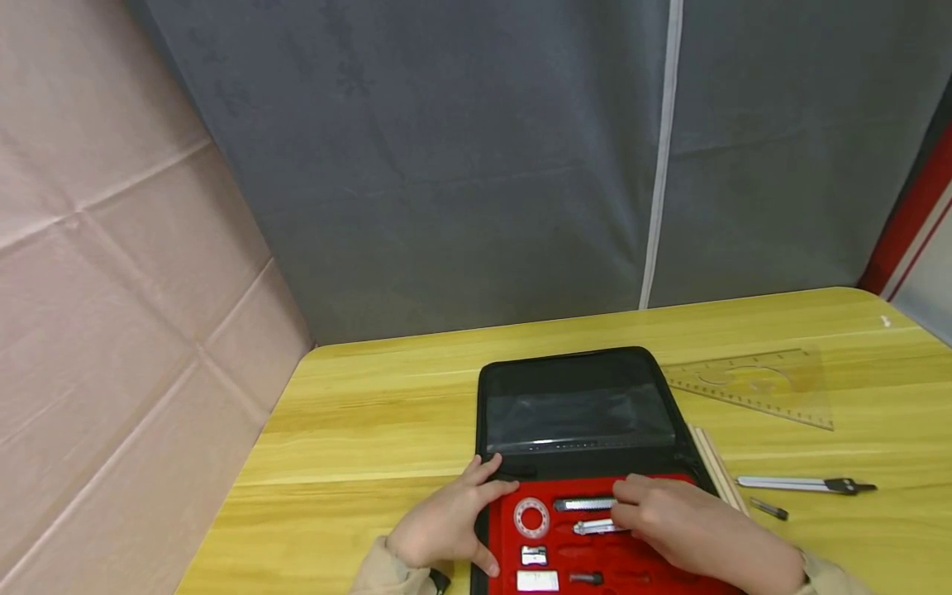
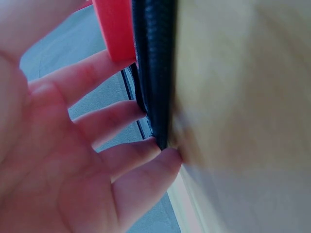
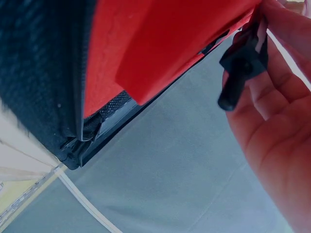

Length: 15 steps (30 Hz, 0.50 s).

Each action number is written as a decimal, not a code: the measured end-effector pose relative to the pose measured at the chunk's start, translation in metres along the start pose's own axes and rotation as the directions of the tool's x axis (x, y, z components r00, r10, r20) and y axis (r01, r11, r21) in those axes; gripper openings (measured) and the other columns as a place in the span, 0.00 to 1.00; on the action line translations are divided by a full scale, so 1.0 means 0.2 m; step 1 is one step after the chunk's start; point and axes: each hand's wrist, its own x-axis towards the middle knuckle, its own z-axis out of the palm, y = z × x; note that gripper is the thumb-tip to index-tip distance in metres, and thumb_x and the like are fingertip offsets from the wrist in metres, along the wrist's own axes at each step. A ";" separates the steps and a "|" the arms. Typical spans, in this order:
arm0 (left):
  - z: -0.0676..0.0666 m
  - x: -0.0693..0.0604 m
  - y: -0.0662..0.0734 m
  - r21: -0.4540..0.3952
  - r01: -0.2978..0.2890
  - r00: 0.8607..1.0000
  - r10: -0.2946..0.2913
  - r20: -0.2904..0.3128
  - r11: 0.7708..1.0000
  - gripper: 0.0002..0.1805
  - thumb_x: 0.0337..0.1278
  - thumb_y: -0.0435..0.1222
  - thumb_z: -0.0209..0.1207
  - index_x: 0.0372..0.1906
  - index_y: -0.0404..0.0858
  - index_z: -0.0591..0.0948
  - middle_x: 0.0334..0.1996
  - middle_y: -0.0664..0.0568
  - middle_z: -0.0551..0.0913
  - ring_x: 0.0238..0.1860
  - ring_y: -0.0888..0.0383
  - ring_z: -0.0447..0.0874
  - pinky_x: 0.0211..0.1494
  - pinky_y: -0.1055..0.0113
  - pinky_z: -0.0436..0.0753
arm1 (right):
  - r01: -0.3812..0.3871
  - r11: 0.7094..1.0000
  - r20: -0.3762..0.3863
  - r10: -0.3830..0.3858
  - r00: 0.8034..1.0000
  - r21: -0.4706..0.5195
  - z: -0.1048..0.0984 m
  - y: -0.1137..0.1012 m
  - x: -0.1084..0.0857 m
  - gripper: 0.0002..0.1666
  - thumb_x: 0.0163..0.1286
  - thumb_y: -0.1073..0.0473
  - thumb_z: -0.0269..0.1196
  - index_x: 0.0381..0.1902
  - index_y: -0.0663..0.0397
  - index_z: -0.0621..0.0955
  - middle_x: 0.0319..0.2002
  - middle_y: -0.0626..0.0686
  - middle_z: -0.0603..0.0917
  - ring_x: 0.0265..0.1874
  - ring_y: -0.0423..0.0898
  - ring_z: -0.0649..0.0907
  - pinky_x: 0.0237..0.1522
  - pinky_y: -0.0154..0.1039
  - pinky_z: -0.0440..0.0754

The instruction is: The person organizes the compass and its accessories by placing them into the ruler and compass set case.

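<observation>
A black zip case [image 1: 573, 364] lies unfolded on the table, its near half filled by a red molded tray [image 1: 506, 504]. My left hand [image 1: 457, 512] spreads its fingers along the case's left edge, touching it, as the left wrist view [image 2: 73, 141] also shows. My right hand [image 1: 673, 525] pinches a silver compass [image 1: 595, 526] over the tray; its black knobbed head [image 3: 240, 65] sticks out in the right wrist view. The tray bears a round white template [image 1: 531, 518], a silver-bodied tool [image 1: 585, 504], a metal sharpener [image 1: 533, 555], a white eraser [image 1: 537, 581] and a small dark cylinder [image 1: 586, 578].
Right of the case lie pale wooden sticks [image 1: 717, 467], a clear set square [image 1: 788, 388], a second compass [image 1: 799, 485] and a short dark piece [image 1: 769, 507]. A grey curtain [image 1: 461, 182] hangs behind the wooden table [image 1: 335, 446]; pinkish cloth [image 1: 126, 273] covers the left side.
</observation>
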 end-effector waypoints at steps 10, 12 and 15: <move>0.00 0.00 0.00 -0.007 0.001 1.000 -0.001 0.001 1.000 0.41 0.28 0.44 0.73 0.59 0.53 0.72 0.67 0.50 0.57 0.67 0.44 0.51 0.48 0.63 0.79 | -0.018 1.000 0.057 0.018 0.998 0.003 0.00 0.00 0.01 0.09 0.53 0.58 0.68 0.33 0.39 0.81 0.27 0.36 0.72 0.27 0.30 0.70 0.27 0.20 0.70; 0.00 0.00 0.00 -0.011 0.005 1.000 -0.005 0.002 1.000 0.41 0.28 0.44 0.73 0.59 0.54 0.72 0.68 0.51 0.57 0.67 0.44 0.51 0.48 0.63 0.79 | -0.018 1.000 0.059 0.017 0.998 0.009 0.00 0.00 0.01 0.09 0.53 0.58 0.68 0.33 0.40 0.81 0.27 0.37 0.72 0.27 0.30 0.70 0.26 0.20 0.70; 0.00 0.00 0.00 -0.016 0.009 1.000 -0.009 0.004 1.000 0.41 0.28 0.44 0.73 0.59 0.54 0.72 0.68 0.51 0.57 0.67 0.45 0.51 0.48 0.63 0.79 | -0.023 0.999 0.061 0.021 0.998 0.033 0.00 0.00 0.00 0.11 0.53 0.59 0.68 0.34 0.39 0.81 0.27 0.36 0.71 0.27 0.30 0.69 0.26 0.20 0.69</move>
